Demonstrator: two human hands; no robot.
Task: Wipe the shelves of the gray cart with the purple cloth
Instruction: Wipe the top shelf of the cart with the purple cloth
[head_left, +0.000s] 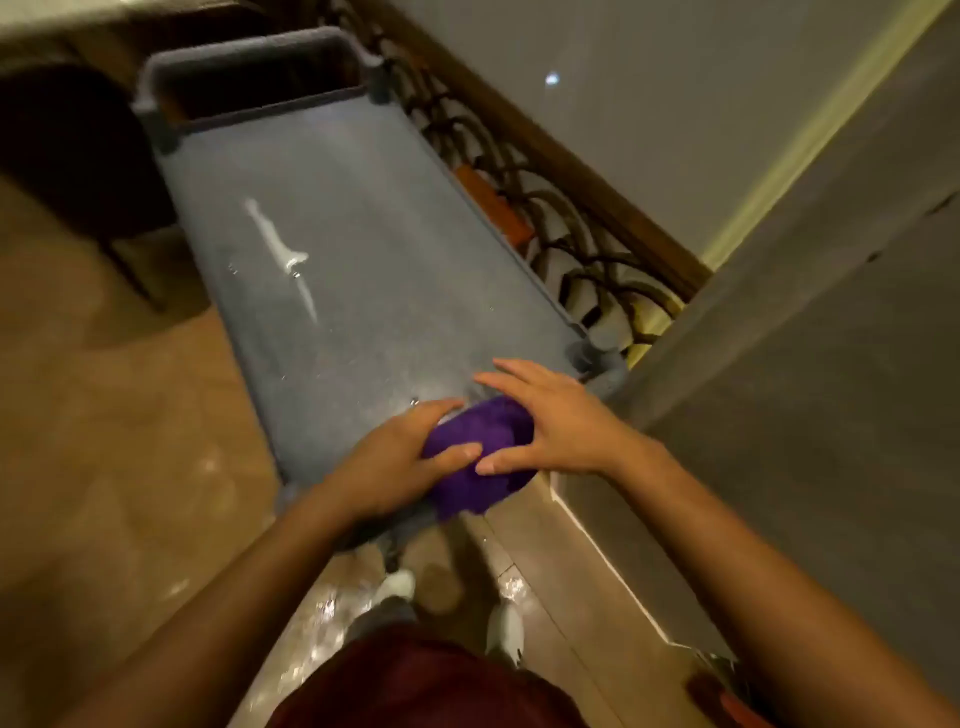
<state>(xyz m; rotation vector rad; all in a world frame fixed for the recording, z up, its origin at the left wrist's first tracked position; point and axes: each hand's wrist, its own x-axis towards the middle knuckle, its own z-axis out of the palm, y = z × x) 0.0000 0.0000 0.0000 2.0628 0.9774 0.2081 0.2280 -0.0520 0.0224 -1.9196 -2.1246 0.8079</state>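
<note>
The gray cart (363, 218) stretches away from me, its top shelf showing a white streak and small droplets. A bunched purple cloth (475, 467) lies on the near end of that shelf, hanging partly over the near edge. My left hand (395, 462) grips the cloth from the left, thumb pressed on top. My right hand (550, 421) covers the cloth from the right, fingers spread flat and thumb touching the fabric. The lower shelves are hidden under the top one.
A dark iron railing with a wooden handrail (561, 208) runs close along the cart's right side. A gray wall corner (779, 389) stands at the right. A dark chair (78, 156) sits at the left. My feet (504, 629) stand on the glossy tiled floor.
</note>
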